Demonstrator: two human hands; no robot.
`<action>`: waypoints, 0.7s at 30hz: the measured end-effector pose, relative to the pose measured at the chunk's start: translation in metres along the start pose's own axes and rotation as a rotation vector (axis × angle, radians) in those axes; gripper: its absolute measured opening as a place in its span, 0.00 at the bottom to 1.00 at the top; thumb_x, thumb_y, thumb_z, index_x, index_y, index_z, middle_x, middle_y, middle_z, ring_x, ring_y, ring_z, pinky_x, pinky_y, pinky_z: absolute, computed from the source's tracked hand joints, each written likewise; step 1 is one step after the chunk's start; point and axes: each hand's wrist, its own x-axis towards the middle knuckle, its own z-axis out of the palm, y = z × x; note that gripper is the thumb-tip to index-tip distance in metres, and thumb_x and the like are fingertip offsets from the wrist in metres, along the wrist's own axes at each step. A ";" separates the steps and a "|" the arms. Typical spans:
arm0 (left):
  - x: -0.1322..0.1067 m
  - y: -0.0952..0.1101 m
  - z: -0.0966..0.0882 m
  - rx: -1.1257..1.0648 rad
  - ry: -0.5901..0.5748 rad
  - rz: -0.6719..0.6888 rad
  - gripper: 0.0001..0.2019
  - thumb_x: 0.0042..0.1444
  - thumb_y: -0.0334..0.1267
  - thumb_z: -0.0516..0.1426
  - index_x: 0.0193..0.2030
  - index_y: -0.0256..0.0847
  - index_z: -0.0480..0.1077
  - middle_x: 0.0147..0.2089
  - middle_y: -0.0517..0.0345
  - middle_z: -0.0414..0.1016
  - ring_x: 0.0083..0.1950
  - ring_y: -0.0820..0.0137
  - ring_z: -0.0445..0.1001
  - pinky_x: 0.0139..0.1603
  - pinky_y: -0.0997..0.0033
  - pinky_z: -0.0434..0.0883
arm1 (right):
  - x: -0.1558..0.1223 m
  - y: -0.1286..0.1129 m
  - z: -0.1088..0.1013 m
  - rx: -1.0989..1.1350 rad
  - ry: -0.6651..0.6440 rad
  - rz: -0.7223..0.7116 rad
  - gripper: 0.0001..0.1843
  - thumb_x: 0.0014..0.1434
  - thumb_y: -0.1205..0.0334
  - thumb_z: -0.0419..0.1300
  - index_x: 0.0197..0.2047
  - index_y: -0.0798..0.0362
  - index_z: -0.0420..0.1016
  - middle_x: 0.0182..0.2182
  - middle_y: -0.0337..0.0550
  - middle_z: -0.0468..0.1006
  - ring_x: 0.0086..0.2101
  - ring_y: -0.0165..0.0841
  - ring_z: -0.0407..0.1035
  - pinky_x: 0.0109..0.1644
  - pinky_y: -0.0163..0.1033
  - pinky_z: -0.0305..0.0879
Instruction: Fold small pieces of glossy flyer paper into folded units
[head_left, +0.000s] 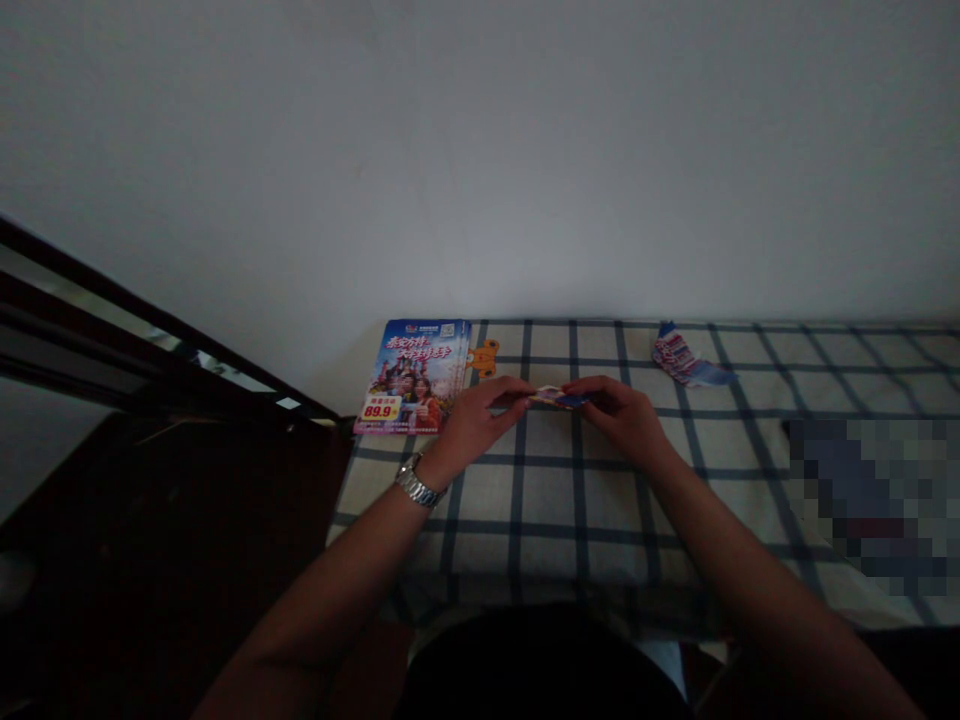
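Observation:
Between my two hands is a small folded piece of printed paper (pixel 553 397), coloured purple, blue and yellowish. My left hand (pixel 487 415) pinches its left end, and a metal-band watch circles that wrist. The right end is gripped by the fingertips of my right hand (pixel 619 410). Both hands hover at or just above the checked cloth; whether the paper touches it I cannot tell. Left of my left hand lies a stack of printed flyers (pixel 412 375) with a castle picture and "89.9" on top. A folded striped paper piece (pixel 686 360) rests beyond my right hand.
A white and dark-blue checked cloth (pixel 547 480) covers the surface, which meets a pale wall (pixel 480 160) at the back. An orange bear figure (pixel 484 358) shows beside the flyers. Dark rails (pixel 135 310) stand at the left. A blurred patch (pixel 877 500) covers something at the right.

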 end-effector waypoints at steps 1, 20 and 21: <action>0.000 0.001 -0.001 0.025 -0.026 0.029 0.11 0.69 0.40 0.60 0.55 0.48 0.75 0.51 0.58 0.81 0.49 0.69 0.81 0.55 0.64 0.79 | 0.000 0.000 -0.001 -0.015 -0.012 -0.030 0.08 0.63 0.58 0.67 0.46 0.48 0.81 0.48 0.46 0.84 0.50 0.40 0.79 0.59 0.49 0.75; 0.001 0.001 -0.002 0.504 -0.287 0.263 0.13 0.67 0.41 0.61 0.57 0.46 0.73 0.58 0.54 0.75 0.59 0.60 0.72 0.63 0.53 0.69 | 0.001 0.012 -0.004 -0.574 -0.292 -0.437 0.18 0.62 0.67 0.65 0.56 0.48 0.79 0.55 0.53 0.79 0.55 0.46 0.74 0.59 0.56 0.73; 0.001 0.000 -0.001 0.510 -0.291 0.262 0.13 0.67 0.41 0.61 0.57 0.46 0.74 0.58 0.54 0.75 0.59 0.60 0.72 0.64 0.53 0.69 | 0.001 0.013 -0.004 -0.598 -0.292 -0.452 0.18 0.62 0.67 0.66 0.56 0.48 0.79 0.54 0.53 0.79 0.55 0.47 0.74 0.59 0.57 0.73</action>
